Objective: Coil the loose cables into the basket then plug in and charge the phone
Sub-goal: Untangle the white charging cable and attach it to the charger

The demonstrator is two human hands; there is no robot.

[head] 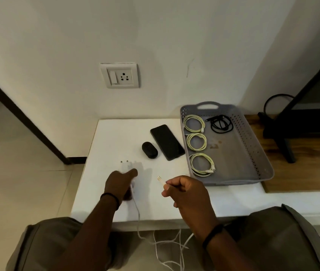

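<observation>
My left hand grips a white charger plug, prongs pointing up, above the white table. My right hand pinches the connector end of the white charging cable. The rest of that cable hangs off the table's front edge in loose loops. A black phone lies face up on the table, left of the grey basket. In the basket lie three coiled pale cables and one coiled black cable. A wall socket with a switch sits above the table.
A small black oval case lies beside the phone. To the right is a wooden surface with a black stand on it. My knees show at the bottom edge. A dark door frame runs along the left.
</observation>
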